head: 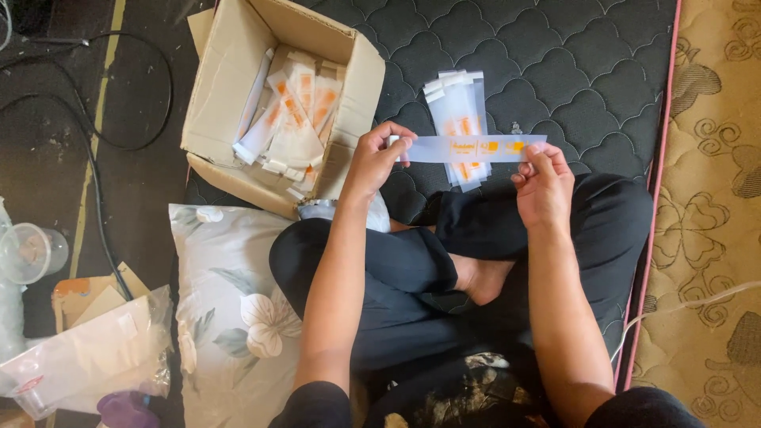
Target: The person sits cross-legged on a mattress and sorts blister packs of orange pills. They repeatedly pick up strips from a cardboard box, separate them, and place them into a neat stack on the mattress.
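I hold a long clear plastic sleeve [468,148] with orange print stretched level between both hands. My left hand [374,161] pinches its left end. My right hand [543,184] pinches its right end. Beneath the sleeve, a small stack of similar sleeves [457,103] lies on the dark quilted mattress [571,63]. To the left, an open cardboard box [230,87] holds several more of these sleeves [289,119]. I sit cross-legged in dark trousers.
A floral pillow [230,317] lies at my left knee. Plastic bags [79,361], a clear cup [30,252] and black cables [95,150] are on the dark floor at left. A patterned beige carpet [713,198] borders the mattress on the right.
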